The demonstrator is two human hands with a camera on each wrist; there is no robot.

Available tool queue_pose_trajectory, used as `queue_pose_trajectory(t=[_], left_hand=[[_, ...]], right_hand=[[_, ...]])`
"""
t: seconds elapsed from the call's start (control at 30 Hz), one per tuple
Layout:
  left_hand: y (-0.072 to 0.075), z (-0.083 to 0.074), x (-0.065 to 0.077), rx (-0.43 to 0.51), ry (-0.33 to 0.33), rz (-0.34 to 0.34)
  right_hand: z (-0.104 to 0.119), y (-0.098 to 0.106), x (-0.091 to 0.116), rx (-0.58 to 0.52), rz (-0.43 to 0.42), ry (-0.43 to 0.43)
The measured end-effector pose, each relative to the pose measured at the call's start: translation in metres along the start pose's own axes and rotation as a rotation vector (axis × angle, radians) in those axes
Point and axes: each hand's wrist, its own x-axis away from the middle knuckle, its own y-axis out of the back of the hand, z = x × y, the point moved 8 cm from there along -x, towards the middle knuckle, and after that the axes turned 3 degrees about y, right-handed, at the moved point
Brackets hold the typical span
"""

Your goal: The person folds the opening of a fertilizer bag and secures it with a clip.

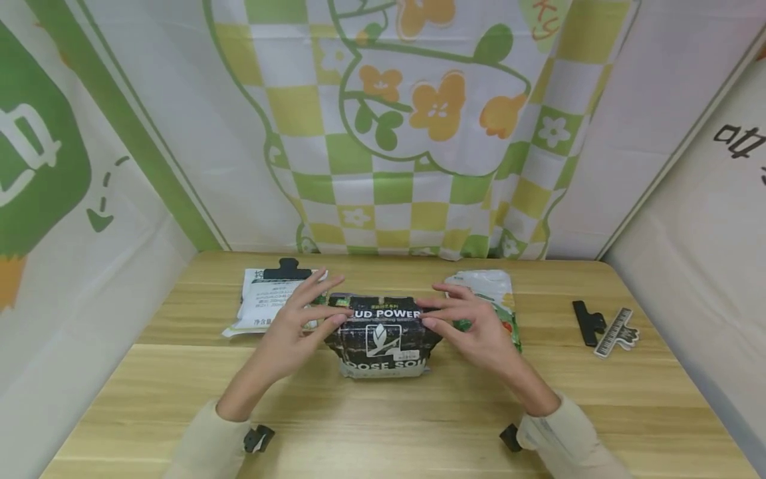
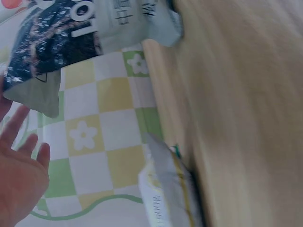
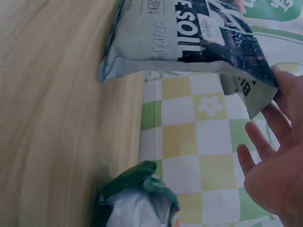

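A black and grey bag of soil (image 1: 383,346), lettered "LOOSE SOIL", stands in the middle of the wooden table with its top edge folded over. My left hand (image 1: 299,326) pinches the bag's upper left corner between thumb and forefinger, other fingers spread. At the upper right corner, my right hand (image 1: 475,326) pinches the fold the same way. Seen from the left wrist, the soil bag (image 2: 61,42) hangs over the loosely bent fingers of the left hand (image 2: 21,175). The right wrist view shows the soil bag's (image 3: 156,42) corner at the right hand's (image 3: 274,165) thumb.
Behind my left hand lies a white printed bag (image 1: 260,303) with a black clip (image 1: 288,269) on its top. A white and green bag (image 1: 491,286) lies behind my right hand. Farther right are another black clip (image 1: 589,322) and a white patterned clip (image 1: 615,332).
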Motion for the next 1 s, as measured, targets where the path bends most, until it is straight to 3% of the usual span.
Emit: queue_pose_trajectory(t=[0.13, 0.33, 0.57, 1.0], left_hand=[[-0.007, 0.008, 0.003, 0.036, 0.02, 0.058], [-0.019, 0.026, 0.007, 0.137, 0.131, 0.14], [-0.025, 0.042, 0.01, 0.274, 0.199, 0.136], [-0.035, 0.058, 0.015, 0.392, 0.355, 0.127]], right_hand=[[-0.007, -0.004, 0.006, -0.014, 0.046, -0.03], [-0.017, -0.007, 0.011, -0.018, 0.055, -0.109], [-0.027, -0.012, 0.016, -0.085, 0.062, -0.235], [-0.039, -0.016, 0.015, -0.165, 0.026, -0.312]])
